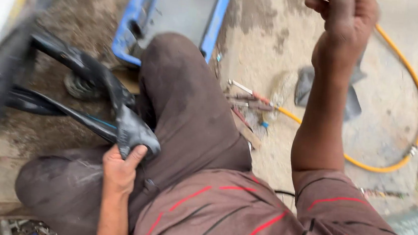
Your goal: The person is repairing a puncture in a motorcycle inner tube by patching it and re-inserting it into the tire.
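My left fingers (134,154) are clamping around the end of a black inner tube (98,76), pinning it against my thigh; the thumb is pressing on its folded end. The tube is running from my left hand (119,170) up and left across my lap toward a blurred grey thing at the frame edge, a second black strand lying just below it. My right hand (345,16) is lifting high, back to the camera, fingers curled in; I cannot tell if it is holding anything. A yellow hose (417,94) is looping on the concrete floor (275,33) below it, near some small hand tools (250,102) and a blue tray (217,18) past my knee. To do this well, I judge I am needing to keep the left grip firm and low so the rubber is not slipping, and be bringing the right hand down onto the tube close beside the left.
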